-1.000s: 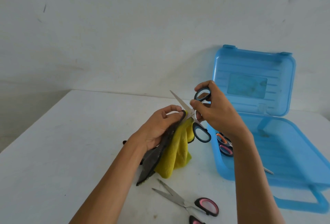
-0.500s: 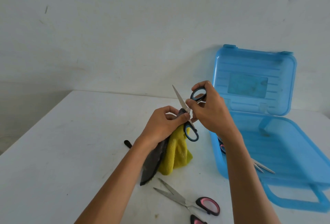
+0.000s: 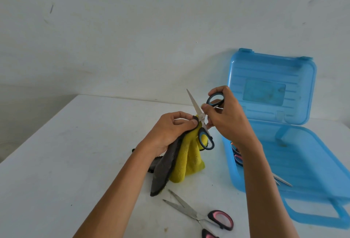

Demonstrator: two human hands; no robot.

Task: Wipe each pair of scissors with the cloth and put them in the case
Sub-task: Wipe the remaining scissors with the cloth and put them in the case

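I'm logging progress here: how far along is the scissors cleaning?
Done: stored scissors lie in the case, count unclear. In hand: right hand holds blue-handled scissors open, left hand pinches cloth on a blade. Left: at least the pink-handled scissors on the table.

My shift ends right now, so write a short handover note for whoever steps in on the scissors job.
Left hand grips the cloth, pinching it against the blue-handled scissors near the pivot.
Right hand holds those scissors by the upper handle loop.
Case stands open at right; stored scissors already lie inside.
To do: finish this wipe, case the pair, then wipe and case the pink-handled scissors lying on the table.
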